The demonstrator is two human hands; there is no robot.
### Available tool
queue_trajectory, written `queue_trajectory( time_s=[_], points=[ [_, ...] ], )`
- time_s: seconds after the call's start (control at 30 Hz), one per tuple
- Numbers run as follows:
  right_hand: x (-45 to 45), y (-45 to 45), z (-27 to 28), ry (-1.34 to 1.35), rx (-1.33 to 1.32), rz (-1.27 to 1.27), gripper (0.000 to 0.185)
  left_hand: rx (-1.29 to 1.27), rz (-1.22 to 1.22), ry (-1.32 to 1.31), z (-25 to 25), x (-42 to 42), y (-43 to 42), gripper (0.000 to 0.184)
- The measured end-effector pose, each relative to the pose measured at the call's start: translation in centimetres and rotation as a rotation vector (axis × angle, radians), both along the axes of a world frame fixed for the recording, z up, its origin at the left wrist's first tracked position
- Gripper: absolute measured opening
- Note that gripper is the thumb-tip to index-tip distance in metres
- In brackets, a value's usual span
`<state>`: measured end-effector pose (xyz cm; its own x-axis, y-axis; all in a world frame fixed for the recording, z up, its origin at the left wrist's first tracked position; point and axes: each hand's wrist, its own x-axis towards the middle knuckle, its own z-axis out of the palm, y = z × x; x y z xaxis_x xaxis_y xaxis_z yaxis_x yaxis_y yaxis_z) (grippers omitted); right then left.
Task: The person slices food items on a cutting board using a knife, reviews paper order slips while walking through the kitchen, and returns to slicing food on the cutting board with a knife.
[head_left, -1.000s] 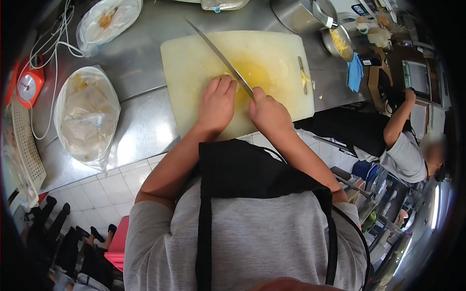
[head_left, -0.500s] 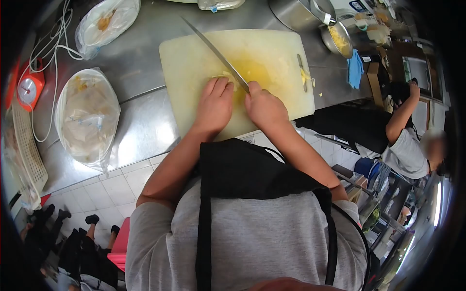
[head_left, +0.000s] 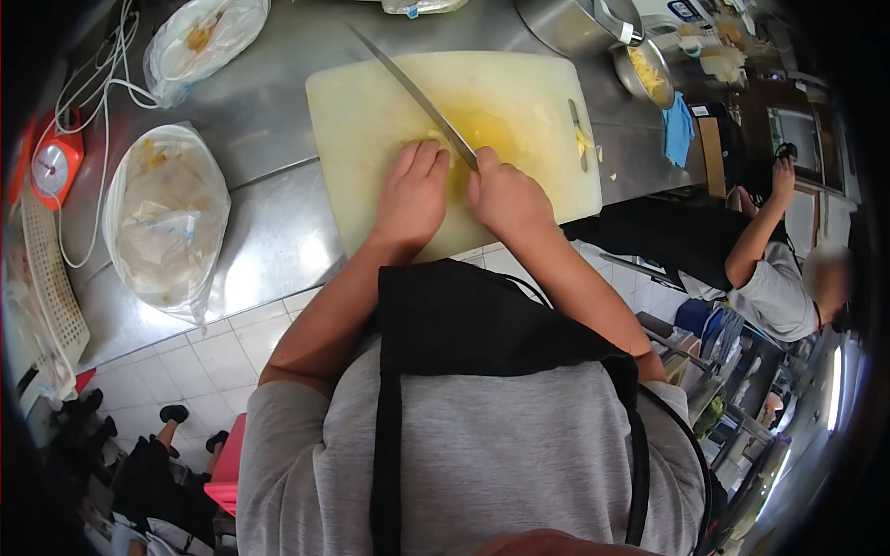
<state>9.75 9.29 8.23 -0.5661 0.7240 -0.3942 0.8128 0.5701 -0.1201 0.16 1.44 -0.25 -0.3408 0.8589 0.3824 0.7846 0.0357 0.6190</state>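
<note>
My right hand (head_left: 510,193) is closed round the handle of a long kitchen knife (head_left: 408,91). The blade slants away to the upper left over a pale cutting board (head_left: 357,111). Close to the left side of the blade, my left hand (head_left: 413,196) rests with bent fingers on a pale yellow food piece (head_left: 434,135), mostly hidden under the fingertips. A wet yellow stain (head_left: 487,130) spreads on the board right of the knife. Small yellow scraps (head_left: 581,141) lie by the board's handle slot.
A steel bowl (head_left: 623,79) of yellow shreds, a pot (head_left: 561,23) and a blue cloth (head_left: 679,130) are at the upper right. Bagged food (head_left: 167,218), a red scale (head_left: 57,165) and white cords (head_left: 107,120) sit left. A co-worker (head_left: 774,287) stands at right.
The knife and both my hands stay in nearly the same place on the board. Less of the food piece shows at my left fingertips. The co-worker's raised arm has shifted slightly.
</note>
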Motion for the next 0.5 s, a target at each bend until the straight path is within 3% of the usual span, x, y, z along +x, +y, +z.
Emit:
queue_trajectory(
  time_s=[0.5],
  points=[
    [-0.6,-0.3,1.0,-0.054,-0.032,-0.033,0.020,-0.059,-0.008,0.020,-0.4,-0.1,0.0,0.030]
  ],
)
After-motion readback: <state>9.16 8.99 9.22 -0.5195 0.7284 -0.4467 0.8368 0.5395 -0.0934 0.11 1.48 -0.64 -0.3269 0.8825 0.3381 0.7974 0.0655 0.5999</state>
